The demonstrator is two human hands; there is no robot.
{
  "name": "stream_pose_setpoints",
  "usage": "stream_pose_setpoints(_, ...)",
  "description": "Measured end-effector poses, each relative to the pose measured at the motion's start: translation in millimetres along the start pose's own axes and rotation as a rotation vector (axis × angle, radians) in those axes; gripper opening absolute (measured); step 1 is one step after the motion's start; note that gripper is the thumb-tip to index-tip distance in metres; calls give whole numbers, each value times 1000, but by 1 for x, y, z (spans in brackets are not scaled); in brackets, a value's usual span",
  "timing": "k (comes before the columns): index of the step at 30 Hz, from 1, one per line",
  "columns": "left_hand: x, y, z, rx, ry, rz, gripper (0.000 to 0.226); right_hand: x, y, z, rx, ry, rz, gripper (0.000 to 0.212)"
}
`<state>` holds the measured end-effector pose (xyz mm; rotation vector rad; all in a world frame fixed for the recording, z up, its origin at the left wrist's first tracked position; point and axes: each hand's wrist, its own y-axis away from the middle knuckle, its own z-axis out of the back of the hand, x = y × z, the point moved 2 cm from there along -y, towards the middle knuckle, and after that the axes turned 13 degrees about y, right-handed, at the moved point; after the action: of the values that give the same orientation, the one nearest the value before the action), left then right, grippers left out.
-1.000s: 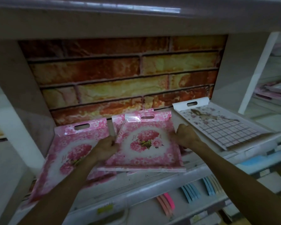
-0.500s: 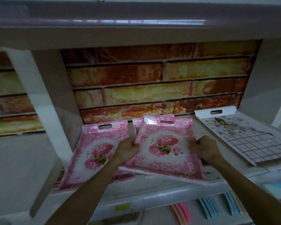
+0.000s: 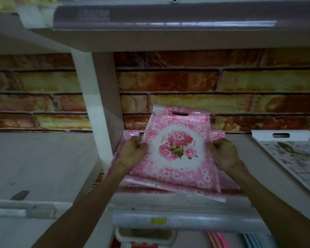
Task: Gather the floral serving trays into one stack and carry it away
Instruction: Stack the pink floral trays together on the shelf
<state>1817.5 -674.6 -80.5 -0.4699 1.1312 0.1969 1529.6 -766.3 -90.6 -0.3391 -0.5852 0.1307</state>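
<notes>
- The left hand [image 3: 131, 153] is gripping the left edge of a pink floral serving tray [image 3: 177, 154], its fingers curled shut around the rim.
- The right hand [image 3: 224, 154] is gripping the tray's right edge in the same way, closed tight on the rim.
- The tray, sealed in clear plastic wrap with a slotted hang tab at its far end, is tilting up toward the brick-patterned back panel [image 3: 186, 81] and sitting over the shelf [image 3: 177, 203].
- More pink floral trays [image 3: 229, 181] are lying beneath the held one, their edges showing to the left, right and front; whether the held tray is touching them cannot be told.
- A white tray with a grid and flower print [image 3: 297, 158], also wrapped with a hang tab, is lying on the same shelf well to the right, apart from the pink ones.
- A white upright post [image 3: 89, 97] is standing just to the left of the pink trays, dividing this bay from the one on the left.
- A yellow price label [image 3: 158, 221] is sitting on the shelf's front rail, below the trays.
</notes>
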Motion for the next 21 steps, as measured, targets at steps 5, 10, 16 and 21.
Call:
stream_pose_setpoints(5,17,-1,51,-81,-63,65,27,45,-9,-34,76,-37,65,46)
stream_pose_setpoints(10,38,0,80,-128,-143,111,21,77,-8,-63,181,-68,58,47)
stream_pose_setpoints(16,58,2,88,-106,-243,134,28,89,-4,-79,259,37,50,42)
stream_pose_setpoints(21,67,1,83,-63,-304,147,30,87,-5,-88,295,98,40,34)
